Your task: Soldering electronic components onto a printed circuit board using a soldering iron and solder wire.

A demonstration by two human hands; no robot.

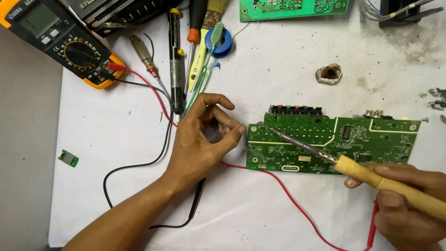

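A long green circuit board (371,135) lies on white paper, with a row of coloured connectors (297,110) on its far edge. My right hand (409,195) grips the wooden handle of a soldering iron (371,174). The iron's metal tip rests on the board's upper left part. My left hand (200,144) sits just left of the board. Its thumb and fingers are pinched together at the board's edge, on what looks like a thin pale solder wire (217,134), which is hard to make out.
An orange-edged multimeter (60,42) lies far left, its red lead (288,195) and black lead (139,165) crossing the paper under my left wrist. Behind my left hand are a screwdriver (144,56), a desoldering pump (175,60), a green toothbrush (204,69), a blue solder spool (224,42). A second green board (292,9), a rosin lump (329,73), loose screws (434,100).
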